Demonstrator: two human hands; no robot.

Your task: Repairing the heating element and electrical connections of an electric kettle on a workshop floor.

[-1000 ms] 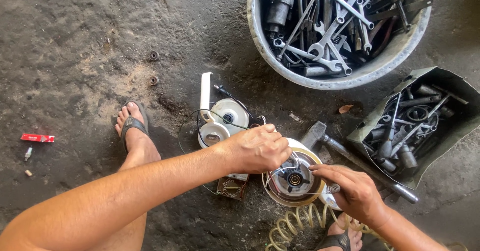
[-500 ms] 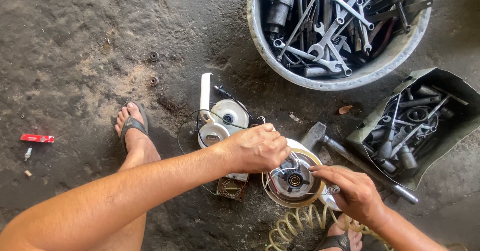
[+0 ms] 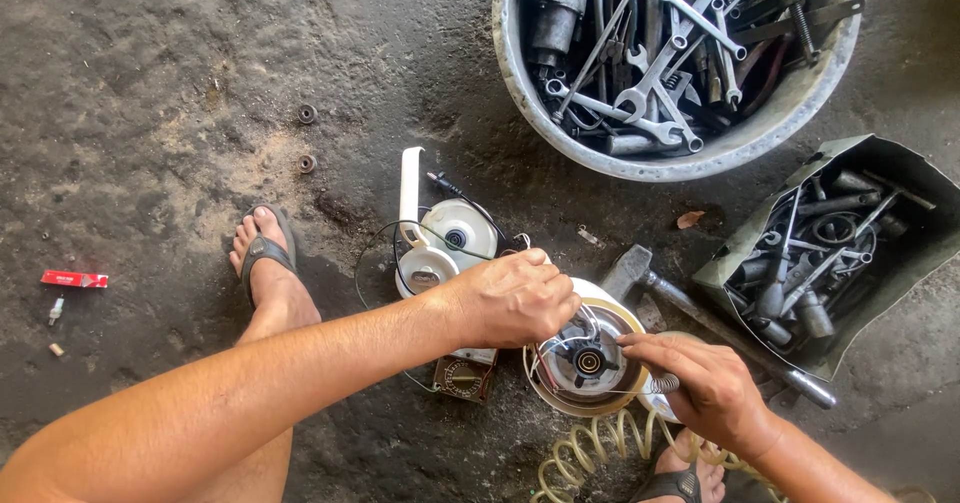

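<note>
A round metal part [image 3: 585, 363] with a dark hub and a pale rim lies on the concrete floor. My left hand [image 3: 510, 298] grips its upper left edge, fingers curled over the rim. My right hand [image 3: 700, 388] sits at its right side, fingertips pinched on the rim near the hub. A thin wire loops across the part's face. Behind my left hand stands a white plastic housing [image 3: 445, 233] with two round openings and a thin black cable.
A grey basin [image 3: 640, 153] full of wrenches sits at the top right. A dented metal box [image 3: 880, 263] holds sockets and bits. A hammer [image 3: 690, 308] lies between them. A coiled yellow hose [image 3: 590, 453], my sandalled foot [image 3: 265, 263], two small rings [image 3: 306, 115] and a red object [image 3: 73, 279] are around.
My right hand has moved up and left onto the round part's rim. My left hand keeps the same grip.
</note>
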